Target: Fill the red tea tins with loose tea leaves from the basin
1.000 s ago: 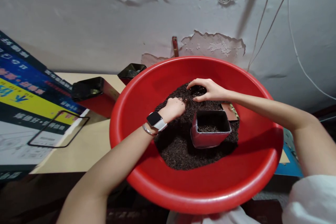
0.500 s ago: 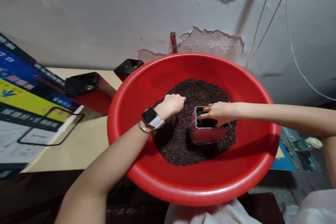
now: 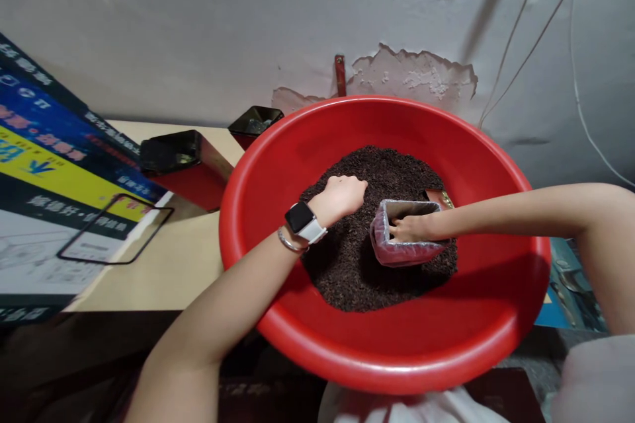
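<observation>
A large red plastic basin (image 3: 397, 360) holds a heap of dark brown loose bits (image 3: 347, 277) resembling tea leaves. Standing in the heap is a box-shaped red tin (image 3: 409, 255) covered with clear plastic. My right hand (image 3: 414, 227) reaches down inside that tin, its fingers apart and partly hidden by the walls. My left hand (image 3: 346, 195) is closed over the heap, left of the tin; anything inside its fingers is hidden. A watch (image 3: 300, 218) and a bangle are on that wrist.
Two dark-rimmed red tins, one nearer (image 3: 188, 172) and one farther (image 3: 255, 122), stand left of the basin on a pale tabletop (image 3: 143, 287). A printed carton (image 3: 59, 192) with a black wire handle (image 3: 116, 263) is farther left. Behind the basin is a peeling wall (image 3: 198, 33).
My right hand has gone deeper into the tin, hiding more of its fingers. My left hand keeps its closed shape over the heap. The whole view has shifted slightly.
</observation>
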A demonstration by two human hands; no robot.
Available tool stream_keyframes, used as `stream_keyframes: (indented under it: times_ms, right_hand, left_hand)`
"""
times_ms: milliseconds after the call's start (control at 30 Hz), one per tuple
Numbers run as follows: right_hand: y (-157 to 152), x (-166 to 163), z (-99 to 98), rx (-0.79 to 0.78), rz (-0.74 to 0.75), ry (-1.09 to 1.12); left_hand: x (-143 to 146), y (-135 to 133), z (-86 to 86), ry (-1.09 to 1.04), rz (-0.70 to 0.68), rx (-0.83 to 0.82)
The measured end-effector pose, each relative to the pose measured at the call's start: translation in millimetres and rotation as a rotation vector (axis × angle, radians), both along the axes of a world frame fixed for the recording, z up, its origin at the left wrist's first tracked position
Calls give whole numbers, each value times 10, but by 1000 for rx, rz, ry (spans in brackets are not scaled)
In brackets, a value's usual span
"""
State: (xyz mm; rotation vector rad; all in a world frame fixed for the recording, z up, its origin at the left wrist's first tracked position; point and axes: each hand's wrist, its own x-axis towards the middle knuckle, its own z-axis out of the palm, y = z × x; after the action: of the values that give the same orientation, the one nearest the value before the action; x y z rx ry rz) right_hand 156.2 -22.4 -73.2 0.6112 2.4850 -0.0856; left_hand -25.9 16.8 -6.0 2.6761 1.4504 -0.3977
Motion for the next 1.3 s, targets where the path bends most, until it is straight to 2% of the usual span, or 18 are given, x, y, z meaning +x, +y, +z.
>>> stream_keyframes:
  times_ms: [100, 200, 300, 433, 500, 567, 667, 733, 800, 867, 967, 1100, 1200, 1300]
  right_hand:
    - [12, -45, -9, -46, -77, 45]
    - [50, -65, 107, -97, -113, 80]
    - [180, -45, 412, -222, -142, 165]
    - [582, 120, 906, -550, -269, 356]
    - [849, 251, 971, -557, -395, 453]
    - [1080, 363, 821, -413, -547, 521]
    - [1224, 397, 280, -194, -676, 392]
    - [1188, 303, -135, -123, -669, 262]
    - [1118, 152, -474, -110, -563, 327]
    - [1079, 11, -690, -84, -511, 413]
    - [1111, -62, -814, -40, -468, 411]
    - [1169, 87, -815, 8, -382, 401]
    - [1138, 199, -766, 7, -389, 407]
    - [1094, 236, -590, -11, -407, 414]
  left_hand:
    - [12, 14, -31, 13, -6, -15]
    - [14, 13, -25, 15, -2, -39]
    - [-3, 24, 1, -5, 12, -49]
    - [-39, 95, -3, 20, 56, -69]
    - [-50, 143, -34, 52, 76, -93]
    - [-51, 184, -76, 78, 82, -114]
    - [-31, 216, -131, 102, 76, -140]
    - [-13, 214, -151, 118, 74, -153]
    - [-2, 196, -158, 122, 70, -152]
    - [1, 174, -164, 112, 61, -150]
    - [-5, 160, -188, 96, 70, -162]
    - [-3, 179, -230, 115, 100, -165]
    - [7, 182, -230, 137, 92, -176]
    - [11, 166, -198, 130, 77, -174]
